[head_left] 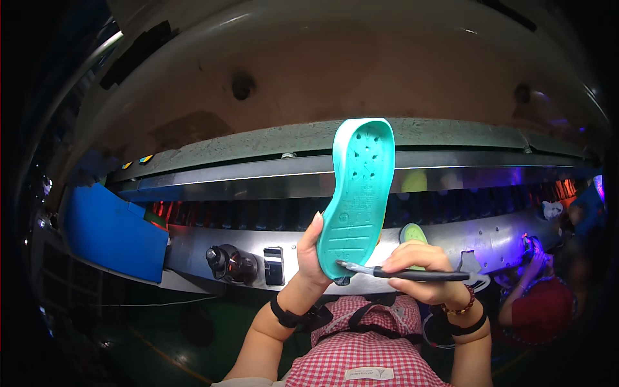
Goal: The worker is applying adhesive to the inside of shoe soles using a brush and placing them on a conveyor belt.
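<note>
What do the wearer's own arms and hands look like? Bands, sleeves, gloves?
No gloves, forearms bare. Behind the left hand: a black band. Behind the right hand: a reddish beaded bracelet, then another black band. Pale cloth shows near the left elbow.

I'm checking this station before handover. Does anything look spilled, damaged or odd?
I see no spill. A ragged grey patch on the ledge, right of the right hand, breaks the smooth metal; whether it is damage or tape, I cannot tell.
</note>
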A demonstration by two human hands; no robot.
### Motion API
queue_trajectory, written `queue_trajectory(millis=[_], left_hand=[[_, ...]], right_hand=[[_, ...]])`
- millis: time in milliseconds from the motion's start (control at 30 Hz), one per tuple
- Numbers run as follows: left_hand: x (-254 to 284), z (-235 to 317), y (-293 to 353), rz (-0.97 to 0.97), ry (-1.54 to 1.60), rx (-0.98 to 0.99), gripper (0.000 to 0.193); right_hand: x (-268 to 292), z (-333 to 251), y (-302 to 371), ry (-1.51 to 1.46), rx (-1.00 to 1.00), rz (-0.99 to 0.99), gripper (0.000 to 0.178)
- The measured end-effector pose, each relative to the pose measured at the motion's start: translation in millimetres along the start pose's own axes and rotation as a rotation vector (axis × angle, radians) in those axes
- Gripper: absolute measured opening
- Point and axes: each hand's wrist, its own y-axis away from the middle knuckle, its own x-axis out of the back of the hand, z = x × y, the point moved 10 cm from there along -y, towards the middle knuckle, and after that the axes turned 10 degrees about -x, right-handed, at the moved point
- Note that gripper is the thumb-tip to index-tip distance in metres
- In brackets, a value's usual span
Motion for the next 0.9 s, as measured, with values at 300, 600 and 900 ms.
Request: queue_trajectory(millis=[300, 600, 900], left_hand=[[-0.8, -33.3, 16.2, -0.096, 0.159, 0.505, 0.051], [-15.7, -45.1, 33.6, -0.184, -0.103, 0.719, 0.045], [1.0, -37.1, 32.6, -0.197, -0.390, 0.662, 0.045]], right_hand=[[-13.4, 1.1, 18.6, 0.057, -0.013, -0.155, 0.020], [-19.9, 9.0, 33.3, 0.376, 0.052, -0.389, 0.030], [-10.2, 24.5, 40.3, 0.570, 0.029, -0.420, 0.023]])
